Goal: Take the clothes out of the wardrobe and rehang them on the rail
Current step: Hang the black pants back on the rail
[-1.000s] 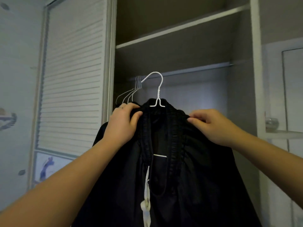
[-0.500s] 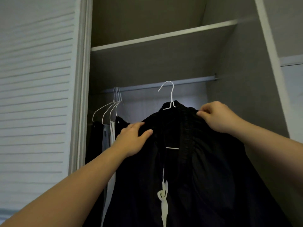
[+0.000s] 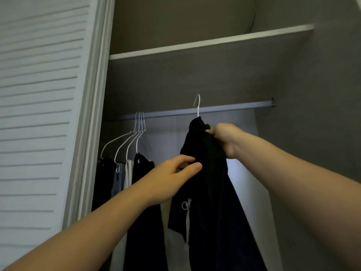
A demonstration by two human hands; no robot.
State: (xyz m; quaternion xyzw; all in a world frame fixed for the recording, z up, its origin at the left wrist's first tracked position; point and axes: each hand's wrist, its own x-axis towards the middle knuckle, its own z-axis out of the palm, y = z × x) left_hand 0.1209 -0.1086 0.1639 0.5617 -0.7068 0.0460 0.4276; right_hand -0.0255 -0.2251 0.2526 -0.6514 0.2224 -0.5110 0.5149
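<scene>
While the hook [image 3: 197, 103] of the white hanger stands up across the rail [image 3: 234, 107], it cannot be told whether it sits over the rail or just in front of it. The black garment [image 3: 207, 182] hangs from that hanger below the rail's middle, turned nearly edge-on. The right hand [image 3: 224, 139] has its fingers curled into the bunched cloth at the garment's top, just under the rail. This is judged to carry the weight and steer the hook, since the thin wire neck offers little to hold. The left hand [image 3: 172, 178] pinches the cloth's front edge between thumb and fingers, farther below the rail, probably to stop the garment swinging or sliding off the wire. The hung clothes [image 3: 125, 182], dark and pale, crowd the rail's left end, with a gap between them and the garment. A shelf [image 3: 195, 45] runs above the rail, and a louvred door [image 3: 39, 114] stands beyond the rail's left end. Step judged: seating the hook on the rail. Risks: the hook misses the rail, or the cloth slips off once both grips loosen.
</scene>
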